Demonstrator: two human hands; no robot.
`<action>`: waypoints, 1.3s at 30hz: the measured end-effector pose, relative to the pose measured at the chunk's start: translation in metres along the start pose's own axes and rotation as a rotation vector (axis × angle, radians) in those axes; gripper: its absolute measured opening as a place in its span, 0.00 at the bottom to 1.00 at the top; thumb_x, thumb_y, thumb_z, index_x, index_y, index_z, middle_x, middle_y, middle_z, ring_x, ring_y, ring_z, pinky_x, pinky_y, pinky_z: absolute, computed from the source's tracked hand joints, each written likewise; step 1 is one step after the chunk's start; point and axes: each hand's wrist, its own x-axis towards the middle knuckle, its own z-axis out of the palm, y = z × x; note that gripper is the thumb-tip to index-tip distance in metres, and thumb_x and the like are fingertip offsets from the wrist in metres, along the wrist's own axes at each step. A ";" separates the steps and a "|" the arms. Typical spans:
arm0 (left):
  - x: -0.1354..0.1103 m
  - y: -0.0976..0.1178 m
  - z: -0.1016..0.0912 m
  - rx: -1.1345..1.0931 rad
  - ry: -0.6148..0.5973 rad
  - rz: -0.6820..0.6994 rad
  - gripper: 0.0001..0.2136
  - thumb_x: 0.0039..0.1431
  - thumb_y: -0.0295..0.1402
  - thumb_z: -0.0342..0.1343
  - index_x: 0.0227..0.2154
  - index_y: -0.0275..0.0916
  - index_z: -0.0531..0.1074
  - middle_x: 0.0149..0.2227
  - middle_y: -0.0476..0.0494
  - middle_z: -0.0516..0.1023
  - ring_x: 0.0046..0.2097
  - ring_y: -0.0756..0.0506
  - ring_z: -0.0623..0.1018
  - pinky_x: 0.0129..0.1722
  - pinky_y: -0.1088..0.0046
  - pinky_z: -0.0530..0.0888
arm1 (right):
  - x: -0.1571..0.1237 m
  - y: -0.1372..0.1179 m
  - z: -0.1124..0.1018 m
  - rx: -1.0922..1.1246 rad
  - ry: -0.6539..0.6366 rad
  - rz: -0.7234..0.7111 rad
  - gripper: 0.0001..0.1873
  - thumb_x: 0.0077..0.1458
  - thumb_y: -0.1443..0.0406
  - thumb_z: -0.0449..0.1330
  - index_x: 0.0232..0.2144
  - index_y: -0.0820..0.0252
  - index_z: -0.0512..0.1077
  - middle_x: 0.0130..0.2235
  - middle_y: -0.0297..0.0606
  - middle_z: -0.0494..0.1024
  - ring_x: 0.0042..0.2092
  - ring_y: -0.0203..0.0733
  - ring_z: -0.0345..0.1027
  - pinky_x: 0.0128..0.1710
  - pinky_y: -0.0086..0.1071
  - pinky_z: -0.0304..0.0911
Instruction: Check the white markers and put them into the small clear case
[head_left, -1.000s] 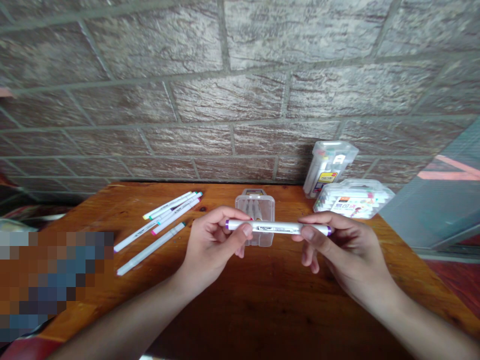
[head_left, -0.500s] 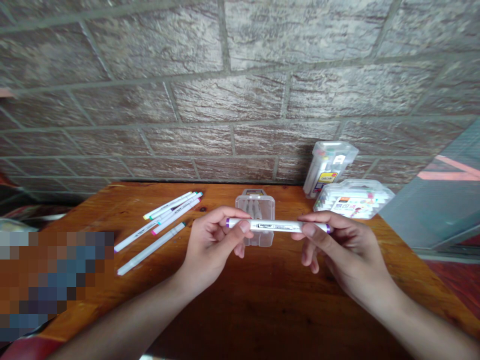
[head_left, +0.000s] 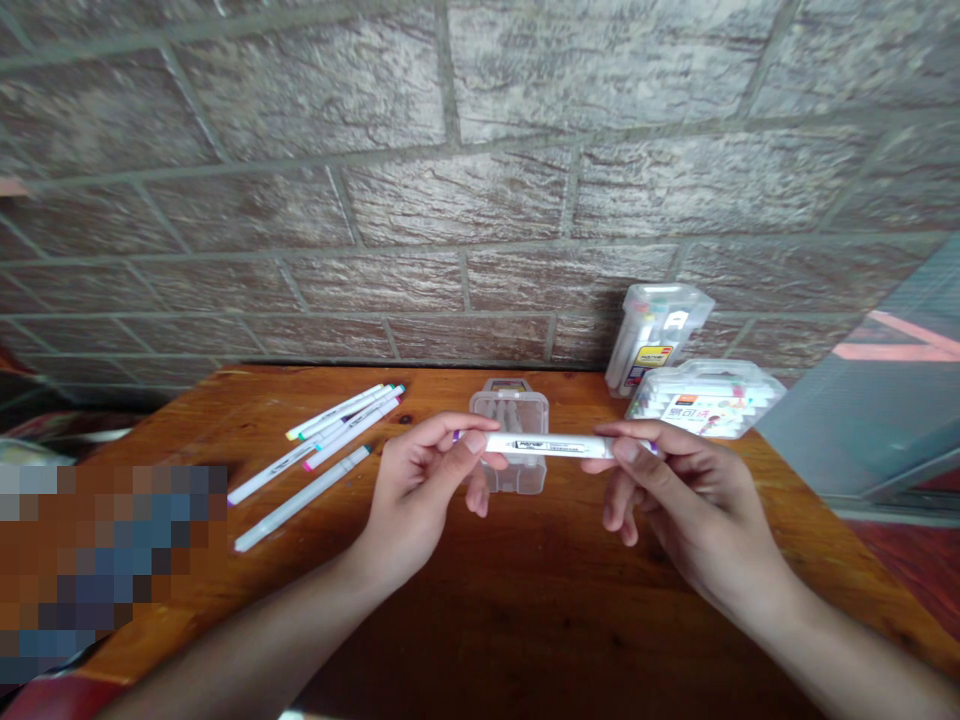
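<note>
While holding purple-ended white marker level above table, pinches one end btwn fingers of L hand, other end btwn fingers of R hand. Partly blocks small clear case behind. Can see loose markers on L, plus tall clear box & handled box at back R.

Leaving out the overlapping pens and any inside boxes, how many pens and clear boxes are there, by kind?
Held pen, between left hand and right hand: 1
Lone pen, lying apart from the pile: 1
Clear boxes (middle box, tall box, low box): 3
Total: 5
</note>
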 end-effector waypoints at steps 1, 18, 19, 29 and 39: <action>0.000 0.000 0.000 -0.003 0.001 -0.001 0.07 0.68 0.36 0.64 0.43 0.39 0.83 0.32 0.45 0.85 0.21 0.53 0.73 0.22 0.75 0.76 | 0.000 0.000 0.000 0.002 0.003 0.000 0.08 0.63 0.61 0.70 0.43 0.57 0.84 0.35 0.41 0.88 0.20 0.35 0.76 0.16 0.25 0.71; 0.003 0.004 0.002 -0.093 0.031 0.007 0.08 0.67 0.37 0.63 0.43 0.38 0.76 0.31 0.45 0.85 0.20 0.52 0.73 0.22 0.74 0.77 | -0.001 -0.003 -0.002 -0.016 0.073 -0.012 0.08 0.61 0.60 0.72 0.41 0.57 0.84 0.35 0.41 0.88 0.20 0.35 0.74 0.16 0.25 0.69; 0.003 0.005 0.002 -0.101 0.030 0.007 0.08 0.68 0.37 0.63 0.42 0.38 0.76 0.31 0.45 0.85 0.20 0.52 0.73 0.22 0.74 0.77 | -0.001 -0.002 -0.002 -0.011 0.069 -0.008 0.08 0.61 0.60 0.72 0.41 0.57 0.84 0.35 0.42 0.88 0.20 0.35 0.74 0.16 0.25 0.69; 0.003 0.004 0.000 -0.101 0.030 0.016 0.07 0.70 0.36 0.60 0.42 0.38 0.76 0.32 0.45 0.85 0.21 0.52 0.74 0.22 0.74 0.76 | 0.000 -0.004 0.000 0.036 0.060 0.003 0.08 0.64 0.59 0.70 0.42 0.55 0.85 0.38 0.42 0.89 0.20 0.34 0.74 0.16 0.25 0.69; 0.004 0.004 -0.002 -0.063 0.058 0.027 0.08 0.69 0.36 0.61 0.43 0.37 0.79 0.32 0.45 0.84 0.22 0.52 0.73 0.22 0.75 0.73 | 0.001 -0.005 0.002 0.041 0.093 0.015 0.11 0.62 0.57 0.70 0.42 0.57 0.85 0.38 0.43 0.88 0.19 0.36 0.73 0.15 0.26 0.68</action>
